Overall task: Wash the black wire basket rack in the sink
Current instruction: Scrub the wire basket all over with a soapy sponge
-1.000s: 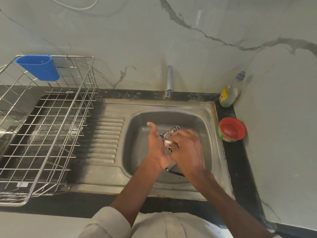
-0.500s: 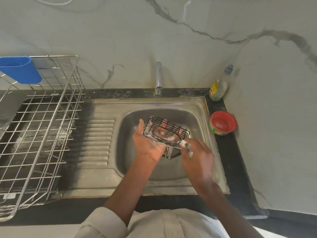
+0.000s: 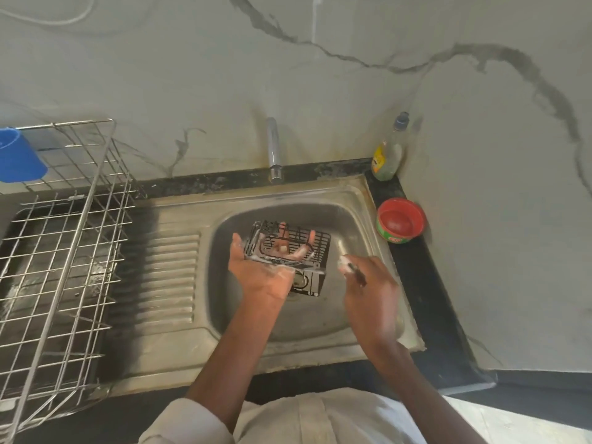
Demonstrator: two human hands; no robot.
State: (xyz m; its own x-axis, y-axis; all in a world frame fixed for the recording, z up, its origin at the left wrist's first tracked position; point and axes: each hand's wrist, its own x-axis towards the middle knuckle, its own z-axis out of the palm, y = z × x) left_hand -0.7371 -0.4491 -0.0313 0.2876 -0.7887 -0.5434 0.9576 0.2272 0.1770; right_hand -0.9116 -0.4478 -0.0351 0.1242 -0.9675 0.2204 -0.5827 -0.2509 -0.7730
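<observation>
Head view: black wire basket rack (image 3: 288, 251) held over sink (image 3: 362, 200) basin, cradled in left hand (image 3: 259, 270), fingers wrapped under and through the wires. Right hand (image 3: 368, 290) just beside, off the rack, closed on small sudsy scrubber (image 3: 347, 267). Foam on wires, tap (image 3: 273, 149) dry. Mid-scrub; rinse still pending.

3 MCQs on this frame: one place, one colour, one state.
1. Where is the black wire basket rack?
A. over the sink basin
B. in the steel dish rack
C. on the counter

2. What colour is the tub right of the sink?
A. blue
B. red
C. white

3. How is the left hand engaged?
A. resting on the tap
B. empty
C. holding the rack

Key: 1 A, it is held above the basin; 2 B, red top; 3 C, fingers show through its wires while the right hand holds a soapy scrubber.
</observation>
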